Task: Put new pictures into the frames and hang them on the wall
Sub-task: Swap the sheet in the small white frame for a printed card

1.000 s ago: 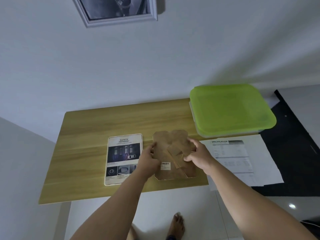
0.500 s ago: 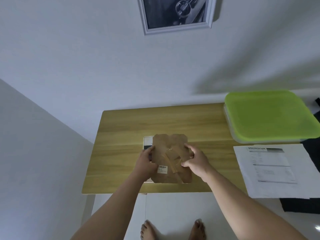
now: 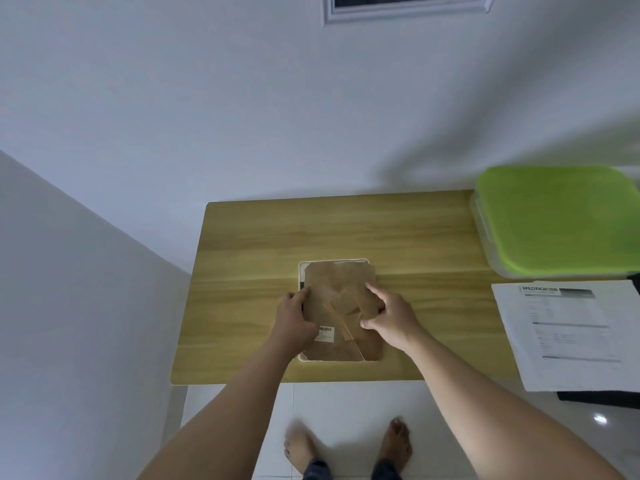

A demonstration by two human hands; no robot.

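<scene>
Near the desk (image 3: 242, 306) edge, my left hand (image 3: 293, 318) and right hand (image 3: 389, 318) pinch the brown backing board (image 3: 337, 289) over the white frame (image 3: 302, 271); I judge it's being seated, next pressing it flush and fastening it

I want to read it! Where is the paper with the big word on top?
The white sheet lies at the right of the head view, just in front of the green-lidded box, right of both hands.

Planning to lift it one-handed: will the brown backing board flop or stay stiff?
The brown backing board looks flat and straight-edged under both hands, so probably stiff. It seems thin, so likely light. Its folded stand flap may swing loose.
</scene>
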